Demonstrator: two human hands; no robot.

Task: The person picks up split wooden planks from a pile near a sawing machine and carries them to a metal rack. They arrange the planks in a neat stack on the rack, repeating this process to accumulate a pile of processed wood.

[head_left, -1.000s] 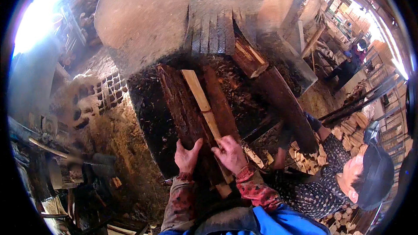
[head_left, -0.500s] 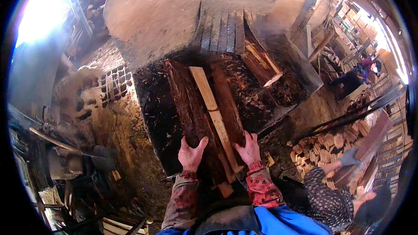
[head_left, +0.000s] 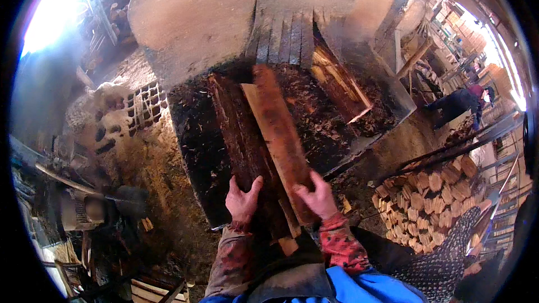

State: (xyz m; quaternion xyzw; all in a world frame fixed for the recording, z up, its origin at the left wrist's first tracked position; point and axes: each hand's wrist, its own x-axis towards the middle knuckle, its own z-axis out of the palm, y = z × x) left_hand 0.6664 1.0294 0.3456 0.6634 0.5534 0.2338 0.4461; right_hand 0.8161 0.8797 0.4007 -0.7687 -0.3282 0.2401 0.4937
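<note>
My left hand [head_left: 242, 199] is closed on the near left edge of a dark, bark-covered wood slab [head_left: 238, 129], its thumb on top. My right hand [head_left: 317, 195] grips a reddish-brown board [head_left: 281, 134] by its near right edge. This board lies along the dark slab's right side, covering most of a paler strip of wood [head_left: 248, 94]. Both pieces point away from me across a blackened metal table [head_left: 196, 151]. The fingers below the wood are partly hidden.
Ahead stands a big dusty machine housing [head_left: 191, 22] with a hanging strip curtain [head_left: 283, 36]. A split slab [head_left: 342, 87] lies right of it on bark crumbs. At right are stacked wood blocks [head_left: 432, 202], a co-worker's patterned sleeve [head_left: 443, 247] and a farther bent person [head_left: 460, 104].
My right hand has shifted the reddish board left and away from me, over the pale strip. The split slab has slid nearer and right. The co-worker at lower right has moved.
</note>
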